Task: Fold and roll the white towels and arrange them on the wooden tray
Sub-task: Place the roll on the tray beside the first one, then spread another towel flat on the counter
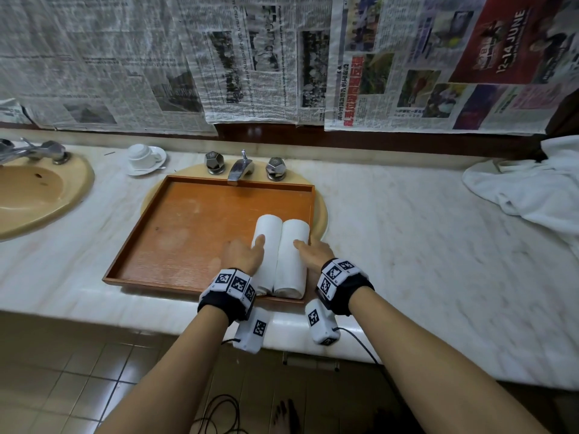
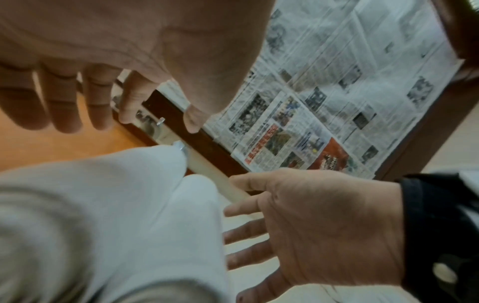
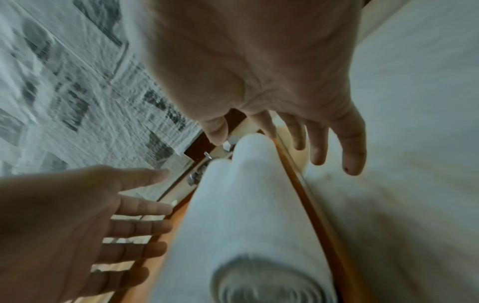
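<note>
On the wooden tray (image 1: 188, 233), open left hand (image 1: 242, 253) and right hand (image 1: 315, 252) flank two rolled towels (image 1: 282, 255).

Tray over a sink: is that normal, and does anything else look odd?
The tray lies over a basin under the tap. A cup lies tipped on its saucer. An unrolled towel lies crumpled far right.

Looking at a pale marble counter (image 1: 407, 245) carrying two beige sinks (image 1: 40, 195), chrome taps (image 1: 241, 167); newspaper sheets (image 1: 250, 57) covering the wall, brown floor tiles (image 1: 78, 386) showing below.
</note>
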Demonstrator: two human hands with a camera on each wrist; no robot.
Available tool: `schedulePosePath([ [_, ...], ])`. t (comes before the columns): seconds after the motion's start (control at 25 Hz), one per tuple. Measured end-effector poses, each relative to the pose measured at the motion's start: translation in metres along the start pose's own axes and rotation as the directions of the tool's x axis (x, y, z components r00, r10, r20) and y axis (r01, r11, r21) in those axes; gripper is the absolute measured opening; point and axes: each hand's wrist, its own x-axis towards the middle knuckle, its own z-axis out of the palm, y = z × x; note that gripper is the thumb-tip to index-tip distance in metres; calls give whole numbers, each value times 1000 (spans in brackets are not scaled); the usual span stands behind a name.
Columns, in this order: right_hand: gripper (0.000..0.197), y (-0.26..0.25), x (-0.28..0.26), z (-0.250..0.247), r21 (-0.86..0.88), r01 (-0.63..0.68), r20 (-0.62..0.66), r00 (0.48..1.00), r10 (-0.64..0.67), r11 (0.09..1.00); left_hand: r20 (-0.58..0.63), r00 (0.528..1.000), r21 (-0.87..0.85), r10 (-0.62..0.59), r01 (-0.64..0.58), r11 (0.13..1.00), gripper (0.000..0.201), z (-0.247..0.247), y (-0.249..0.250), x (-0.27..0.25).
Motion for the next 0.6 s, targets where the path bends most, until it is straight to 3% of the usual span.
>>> schedulePosePath([
  [0.12, 37, -5, -22, -49, -41, 158, 0, 987, -158, 987, -116, 990, 20, 82, -80, 997, 54, 6, 46, -18],
  [0.2, 35, 7, -39, -96, -14, 231, -35, 972, -231, 973, -141, 969, -34, 202, -208, 977, 51, 32, 94, -36],
  [0.32, 39, 55, -61, -191, 26, 271, -184, 948, -261, 962, -2, 905, -141, 425, -421, 896, 39, 107, 187, -83],
  [0.4, 33, 101, -68, -260, 54, 249, -317, 922, -220, 967, 108, 833, -196, 542, -517, 833, 31, 166, 252, -122],
  [0.48, 29, 155, -79, -326, 91, 201, -457, 878, -139, 975, 214, 729, -207, 650, -617, 759, 27, 229, 313, -160],
  [0.56, 29, 212, -92, -381, 87, 130, -614, 788, -50, 988, 306, 612, -190, 729, -711, 677, 25, 285, 364, -201],
  [0.6, 31, 242, -102, -409, 50, 58, -703, 712, -6, 997, 345, 548, -175, 762, -760, 626, 25, 312, 388, -225],
])
